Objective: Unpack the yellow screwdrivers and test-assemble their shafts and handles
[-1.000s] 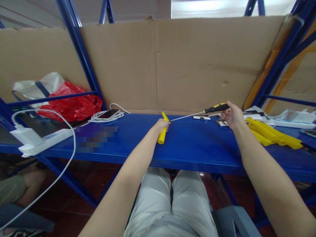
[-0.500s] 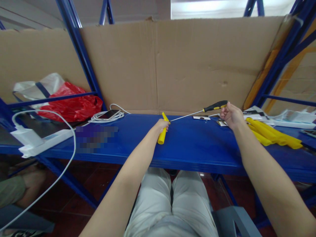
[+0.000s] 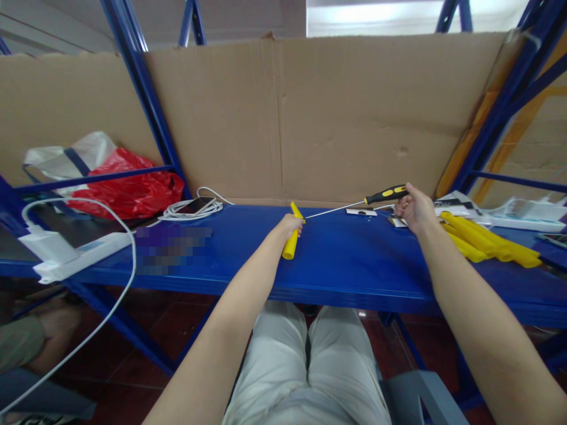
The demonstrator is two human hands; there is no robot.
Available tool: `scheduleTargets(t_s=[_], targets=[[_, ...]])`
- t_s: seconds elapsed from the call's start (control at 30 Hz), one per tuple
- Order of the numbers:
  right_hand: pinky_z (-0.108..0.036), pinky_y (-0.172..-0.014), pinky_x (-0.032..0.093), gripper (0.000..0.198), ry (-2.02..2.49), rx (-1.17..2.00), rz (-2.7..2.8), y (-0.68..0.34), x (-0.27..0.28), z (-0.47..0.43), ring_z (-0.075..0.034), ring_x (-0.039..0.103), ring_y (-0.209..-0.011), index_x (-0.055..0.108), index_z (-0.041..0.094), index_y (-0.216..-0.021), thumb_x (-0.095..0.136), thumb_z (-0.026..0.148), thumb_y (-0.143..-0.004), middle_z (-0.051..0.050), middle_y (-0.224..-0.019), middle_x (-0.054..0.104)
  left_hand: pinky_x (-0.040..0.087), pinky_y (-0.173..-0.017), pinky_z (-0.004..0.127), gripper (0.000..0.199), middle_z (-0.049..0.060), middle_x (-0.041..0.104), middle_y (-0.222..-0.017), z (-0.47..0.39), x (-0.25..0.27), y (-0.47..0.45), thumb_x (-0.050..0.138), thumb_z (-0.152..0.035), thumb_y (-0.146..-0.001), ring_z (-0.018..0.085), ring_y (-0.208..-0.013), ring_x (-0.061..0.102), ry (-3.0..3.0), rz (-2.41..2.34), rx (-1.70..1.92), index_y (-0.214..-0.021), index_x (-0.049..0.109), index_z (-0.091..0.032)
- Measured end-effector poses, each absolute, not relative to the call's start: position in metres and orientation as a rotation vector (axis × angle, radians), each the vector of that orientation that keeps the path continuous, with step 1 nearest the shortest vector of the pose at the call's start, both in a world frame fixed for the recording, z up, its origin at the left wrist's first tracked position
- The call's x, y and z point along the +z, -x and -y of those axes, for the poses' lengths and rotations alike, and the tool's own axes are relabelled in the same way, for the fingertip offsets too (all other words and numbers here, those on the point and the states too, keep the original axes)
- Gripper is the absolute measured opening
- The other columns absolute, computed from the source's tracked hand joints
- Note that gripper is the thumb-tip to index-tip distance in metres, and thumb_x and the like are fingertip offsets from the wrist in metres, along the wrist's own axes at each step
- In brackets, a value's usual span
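Observation:
My left hand (image 3: 292,225) is closed around the middle of a yellow tube-like piece (image 3: 289,248), whose thin end points up and away and whose round end faces me. A screwdriver (image 3: 388,193) with a black and yellow handle reaches across from the right. Its long shaft slopes down to the left, and the tip meets the yellow piece beside my left fingers; the exact contact is hidden. My right hand (image 3: 417,209) pinches the butt end of the screwdriver handle with its fingertips.
Several yellow pieces (image 3: 496,239) lie on the blue table (image 3: 354,260) at the right. White power strips (image 3: 84,255) stand at both sides. Left of centre are a coiled white cable (image 3: 190,209) and a red bag (image 3: 128,183). A cardboard panel (image 3: 363,112) closes off the back.
The screwdriver handle has turned about its axis, now showing more yellow patches. My right fingers have shifted on its end. My left hand and the yellow piece stay put.

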State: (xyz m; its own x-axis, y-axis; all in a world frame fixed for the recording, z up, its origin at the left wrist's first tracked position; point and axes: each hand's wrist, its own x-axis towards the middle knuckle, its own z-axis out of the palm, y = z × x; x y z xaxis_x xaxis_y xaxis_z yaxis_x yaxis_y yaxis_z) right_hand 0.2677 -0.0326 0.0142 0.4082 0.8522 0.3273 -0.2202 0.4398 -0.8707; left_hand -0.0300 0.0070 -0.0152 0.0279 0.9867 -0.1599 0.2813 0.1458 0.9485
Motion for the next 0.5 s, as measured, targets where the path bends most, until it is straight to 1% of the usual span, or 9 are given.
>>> scheduleTargets(t_s=[0.1, 0.27, 0.5], targets=[[-0.02, -0.03, 0.032, 0.036, 0.847, 0.783, 0.886, -0.2685, 0.013, 0.0314, -0.009, 0.038, -0.032, 0.041, 0.022, -0.063, 0.071, 0.041, -0.071, 0.008, -0.037, 0.035, 0.036, -0.047, 0.02, 0.009, -0.007, 0.039, -0.044, -0.0059, -0.0148, 0.0301, 0.05, -0.004, -0.082, 0.006, -0.037, 0.037, -1.308, -1.444, 0.916, -0.08, 0.056, -0.011], [-0.02, -0.031, 0.032, 0.031, 0.842, 0.767, 0.902, -0.2682, 0.0128, 0.0313, -0.008, 0.035, -0.032, 0.048, 0.022, -0.067, 0.071, 0.043, -0.072, 0.009, -0.037, 0.033, 0.037, -0.047, 0.021, 0.008, -0.008, 0.038, -0.044, -0.0032, -0.013, 0.0297, 0.05, -0.005, -0.083, 0.006, -0.037, 0.037, -1.296, -1.45, 0.924, -0.083, 0.056, -0.01], [-0.02, -0.034, 0.037, 0.028, 0.857, 0.844, 0.912, -0.2644, 0.0189, 0.038, -0.01, 0.045, -0.038, 0.046, 0.021, -0.063, 0.06, 0.039, -0.079, 0.002, -0.043, 0.048, 0.034, -0.044, 0.02, 0.007, -0.008, 0.039, -0.045, -0.0011, -0.0113, 0.0276, 0.051, -0.005, -0.083, 0.005, -0.036, 0.036, -1.269, -1.497, 0.927, -0.08, 0.053, -0.012]])
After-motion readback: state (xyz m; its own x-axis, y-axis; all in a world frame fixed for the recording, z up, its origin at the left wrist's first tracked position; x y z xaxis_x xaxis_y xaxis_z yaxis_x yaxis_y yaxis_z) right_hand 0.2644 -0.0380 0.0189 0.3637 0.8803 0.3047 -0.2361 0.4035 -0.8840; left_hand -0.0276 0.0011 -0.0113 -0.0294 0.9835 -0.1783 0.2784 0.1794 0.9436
